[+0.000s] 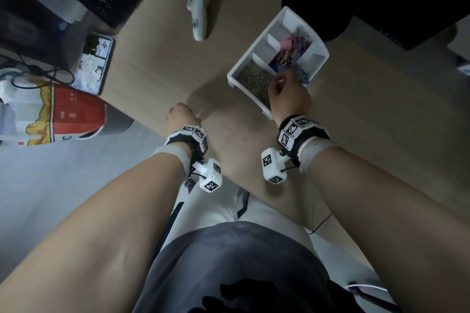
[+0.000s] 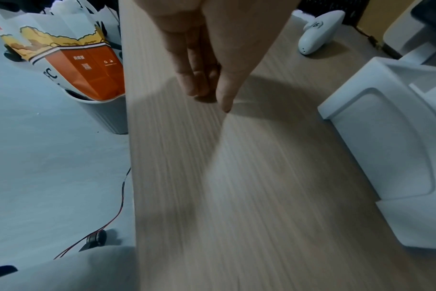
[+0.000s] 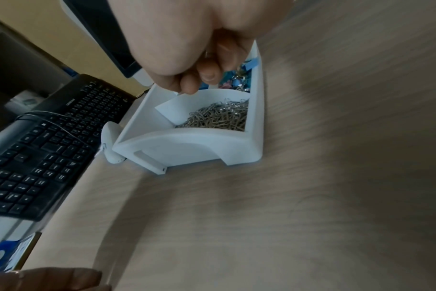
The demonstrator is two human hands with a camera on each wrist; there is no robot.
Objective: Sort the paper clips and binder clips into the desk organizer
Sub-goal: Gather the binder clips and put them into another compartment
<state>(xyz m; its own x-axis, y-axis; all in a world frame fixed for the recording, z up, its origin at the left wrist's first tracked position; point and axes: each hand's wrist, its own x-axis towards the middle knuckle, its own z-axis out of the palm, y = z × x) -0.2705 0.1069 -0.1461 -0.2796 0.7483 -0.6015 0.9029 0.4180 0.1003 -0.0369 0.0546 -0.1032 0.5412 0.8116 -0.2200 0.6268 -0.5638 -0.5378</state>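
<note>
My desk (image 2: 236, 196) is pale wood-grain laminate, matt and smooth. The organizer (image 3: 187, 145) I reach into looks like matt white plastic. Its paper clips (image 3: 217, 118) are thin dull metal wire; the binder clips (image 1: 292, 51) show coloured painted bodies with wire handles.

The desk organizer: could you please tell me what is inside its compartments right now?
The desk organizer holds silver paper clips in its near compartment and colourful binder clips in the middle one. The right hand covers part of both, so whatever its fingers hold is hidden.
</note>
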